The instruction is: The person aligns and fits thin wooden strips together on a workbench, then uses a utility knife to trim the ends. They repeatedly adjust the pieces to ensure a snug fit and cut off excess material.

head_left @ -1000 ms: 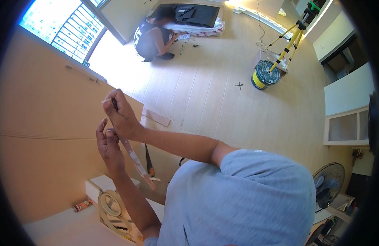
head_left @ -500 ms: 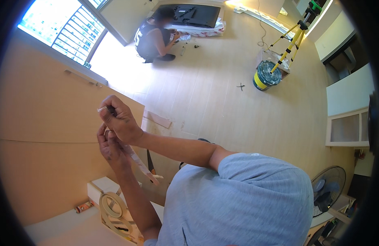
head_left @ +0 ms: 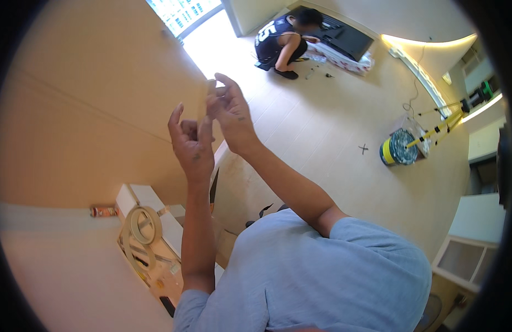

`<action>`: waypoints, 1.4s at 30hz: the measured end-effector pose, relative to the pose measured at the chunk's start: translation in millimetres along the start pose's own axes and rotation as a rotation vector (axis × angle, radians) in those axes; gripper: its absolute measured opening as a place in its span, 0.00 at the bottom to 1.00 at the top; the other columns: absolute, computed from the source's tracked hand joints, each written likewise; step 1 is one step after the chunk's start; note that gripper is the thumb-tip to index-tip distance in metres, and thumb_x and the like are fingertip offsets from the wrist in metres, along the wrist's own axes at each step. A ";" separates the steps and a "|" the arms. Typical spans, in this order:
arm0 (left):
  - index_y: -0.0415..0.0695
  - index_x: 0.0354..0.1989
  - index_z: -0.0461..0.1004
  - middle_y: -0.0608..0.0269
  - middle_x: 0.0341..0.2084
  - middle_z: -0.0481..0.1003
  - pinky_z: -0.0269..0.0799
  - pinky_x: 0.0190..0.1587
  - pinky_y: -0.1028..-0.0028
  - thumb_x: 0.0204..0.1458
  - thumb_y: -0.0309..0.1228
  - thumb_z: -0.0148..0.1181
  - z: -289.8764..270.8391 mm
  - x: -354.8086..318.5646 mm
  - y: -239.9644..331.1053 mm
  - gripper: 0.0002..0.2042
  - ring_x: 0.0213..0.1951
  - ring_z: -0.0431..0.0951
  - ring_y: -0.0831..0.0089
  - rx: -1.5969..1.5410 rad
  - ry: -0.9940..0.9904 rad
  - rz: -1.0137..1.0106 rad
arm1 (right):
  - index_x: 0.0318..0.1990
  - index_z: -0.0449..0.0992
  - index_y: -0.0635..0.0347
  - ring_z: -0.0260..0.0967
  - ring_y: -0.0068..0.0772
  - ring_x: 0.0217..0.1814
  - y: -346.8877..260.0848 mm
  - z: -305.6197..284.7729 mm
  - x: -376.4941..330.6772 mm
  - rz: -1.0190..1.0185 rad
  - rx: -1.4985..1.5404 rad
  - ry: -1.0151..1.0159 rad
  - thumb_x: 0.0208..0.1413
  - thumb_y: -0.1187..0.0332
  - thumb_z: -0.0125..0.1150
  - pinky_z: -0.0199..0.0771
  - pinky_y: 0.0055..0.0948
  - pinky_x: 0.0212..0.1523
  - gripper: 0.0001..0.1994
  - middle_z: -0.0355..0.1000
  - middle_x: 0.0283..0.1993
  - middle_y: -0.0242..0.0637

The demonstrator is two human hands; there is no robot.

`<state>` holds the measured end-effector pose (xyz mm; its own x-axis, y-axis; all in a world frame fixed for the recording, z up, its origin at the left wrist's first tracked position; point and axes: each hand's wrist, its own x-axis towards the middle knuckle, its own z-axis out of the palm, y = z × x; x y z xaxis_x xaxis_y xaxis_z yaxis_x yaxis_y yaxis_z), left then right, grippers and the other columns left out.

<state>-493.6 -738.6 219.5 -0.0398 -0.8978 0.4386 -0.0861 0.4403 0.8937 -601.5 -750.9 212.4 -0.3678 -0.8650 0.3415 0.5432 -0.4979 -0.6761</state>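
Both my hands are raised in front of a large pale wood panel, at the left of the head view. My right hand has its fingers bent around the upper part of a narrow tan strip, which is blurred. Just below and to the left is my left hand, its index finger raised, its other fingers half curled and its thumb apart from them. The strip's lower end lies close to that thumb; contact is hard to make out.
Rolls of tape lie on a board beside a white box and a tube. Across the floor, another person crouches by a flat black screen. A yellow tripod stands by a paint bucket.
My hands have moved up and right and drawn apart, with the left hand's fingers loosened. The long strip that hung below them no longer shows there. The whole view has turned.
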 end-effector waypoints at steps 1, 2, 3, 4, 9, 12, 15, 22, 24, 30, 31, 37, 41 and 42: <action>0.37 0.70 0.61 0.70 0.25 0.69 0.69 0.30 0.82 0.62 0.23 0.65 -0.5 2.6 0.3 0.29 0.27 0.71 0.85 0.050 0.013 -0.013 | 0.68 0.64 0.59 0.66 0.16 0.43 -1.0 0.3 -1.1 -0.033 -0.010 -0.037 0.72 0.59 0.62 0.73 0.19 0.42 0.24 0.67 0.45 0.28; 0.36 0.70 0.60 0.70 0.25 0.70 0.69 0.30 0.82 0.62 0.23 0.66 0.5 3.4 0.9 0.29 0.27 0.72 0.85 0.086 0.004 0.014 | 0.67 0.64 0.60 0.66 0.16 0.43 -1.2 2.9 -1.9 0.019 0.021 -0.036 0.72 0.58 0.62 0.73 0.20 0.42 0.24 0.67 0.45 0.28; 0.36 0.70 0.60 0.70 0.25 0.70 0.69 0.30 0.82 0.62 0.23 0.66 1.7 3.4 0.8 0.30 0.27 0.72 0.85 0.118 -0.013 0.041 | 0.67 0.64 0.60 0.66 0.16 0.44 -1.0 4.8 -1.6 0.040 0.061 -0.034 0.72 0.57 0.61 0.73 0.21 0.42 0.24 0.67 0.44 0.28; 0.36 0.71 0.60 0.70 0.26 0.71 0.69 0.31 0.82 0.62 0.23 0.66 2.5 2.3 0.4 0.30 0.28 0.72 0.85 0.074 -0.021 0.007 | 0.66 0.64 0.61 0.66 0.16 0.44 -0.5 6.2 -1.7 0.021 0.119 -0.052 0.73 0.56 0.60 0.74 0.21 0.43 0.24 0.67 0.44 0.28; 0.37 0.72 0.59 0.68 0.29 0.74 0.69 0.33 0.83 0.64 0.23 0.65 3.6 0.1 -8.3 0.30 0.31 0.74 0.85 -0.142 -0.102 -0.044 | 0.64 0.65 0.61 0.61 0.17 0.41 4.3 11.3 -1.4 -0.071 -0.110 0.041 0.75 0.52 0.56 0.67 0.22 0.46 0.23 0.64 0.41 0.27; 0.37 0.72 0.58 0.67 0.31 0.75 0.69 0.34 0.83 0.65 0.22 0.63 1.1 -0.6 -15.6 0.29 0.32 0.75 0.85 -0.277 -0.122 -0.069 | 0.63 0.64 0.61 0.56 0.19 0.39 2.8 8.9 -5.1 -0.130 -0.229 0.018 0.75 0.52 0.54 0.64 0.23 0.45 0.23 0.61 0.38 0.26; 0.37 0.71 0.59 0.66 0.32 0.76 0.70 0.36 0.82 0.65 0.21 0.62 2.2 -3.9 -21.2 0.28 0.34 0.75 0.84 -0.308 -0.116 -0.090 | 0.64 0.63 0.61 0.54 0.20 0.39 -0.1 10.0 -5.4 -0.195 -0.275 0.055 0.76 0.54 0.51 0.62 0.25 0.43 0.21 0.59 0.36 0.26; 0.37 0.68 0.64 0.65 0.32 0.76 0.72 0.40 0.79 0.66 0.20 0.60 13.4 -10.3 -24.8 0.23 0.35 0.76 0.81 -0.149 -0.038 0.043 | 0.61 0.60 0.64 0.51 0.21 0.37 0.2 8.1 -0.4 -0.330 -0.330 0.025 0.77 0.60 0.48 0.58 0.27 0.41 0.17 0.56 0.35 0.27; 0.37 0.66 0.64 0.64 0.32 0.75 0.72 0.40 0.79 0.66 0.20 0.60 13.4 -11.6 -23.4 0.21 0.35 0.76 0.81 -0.109 -0.026 0.095 | 0.58 0.61 0.64 0.50 0.21 0.37 4.3 7.8 0.2 -0.290 -0.231 0.016 0.76 0.60 0.49 0.58 0.27 0.41 0.16 0.55 0.35 0.27; 0.37 0.62 0.65 0.64 0.33 0.75 0.71 0.41 0.80 0.67 0.20 0.59 12.5 -11.4 -22.9 0.17 0.35 0.76 0.81 -0.141 -0.016 0.087 | 0.55 0.62 0.64 0.49 0.21 0.36 11.9 9.5 3.8 -0.307 -0.193 0.011 0.75 0.62 0.50 0.56 0.26 0.38 0.14 0.54 0.34 0.27; 0.37 0.62 0.65 0.64 0.33 0.75 0.71 0.41 0.80 0.66 0.20 0.59 12.6 -10.8 -23.4 0.17 0.35 0.76 0.82 -0.154 -0.018 0.072 | 0.56 0.62 0.64 0.49 0.20 0.36 11.9 9.9 3.6 -0.301 -0.195 0.017 0.75 0.63 0.50 0.56 0.27 0.38 0.14 0.54 0.34 0.26; 0.38 0.65 0.62 0.63 0.36 0.76 0.73 0.42 0.79 0.66 0.22 0.60 7.3 -3.3 -23.1 0.21 0.38 0.77 0.81 -0.275 -0.073 -0.117 | 0.63 0.62 0.65 0.52 0.20 0.34 9.0 10.1 2.7 -0.236 -0.229 0.026 0.74 0.66 0.49 0.57 0.27 0.37 0.17 0.56 0.31 0.27; 0.40 0.70 0.57 0.54 0.49 0.78 0.79 0.48 0.76 0.67 0.26 0.61 -6.1 12.2 -24.2 0.26 0.48 0.80 0.75 -0.485 -0.235 -0.393 | 0.64 0.62 0.67 0.54 0.21 0.34 7.6 5.0 7.6 -0.306 -0.352 0.004 0.75 0.65 0.46 0.61 0.28 0.38 0.18 0.58 0.31 0.28; 0.41 0.71 0.56 0.53 0.51 0.78 0.80 0.50 0.75 0.67 0.27 0.61 -8.5 15.2 -25.8 0.28 0.50 0.81 0.73 -0.537 -0.271 -0.438 | 0.64 0.62 0.67 0.55 0.21 0.34 7.8 4.2 9.0 -0.319 -0.382 0.003 0.75 0.64 0.46 0.62 0.28 0.39 0.18 0.58 0.32 0.28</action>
<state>-483.5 -763.6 203.9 -0.3637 -0.9299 0.0544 0.3450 -0.0802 0.9352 -597.4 -762.8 212.9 -0.4734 -0.6726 0.5688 0.0877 -0.6785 -0.7293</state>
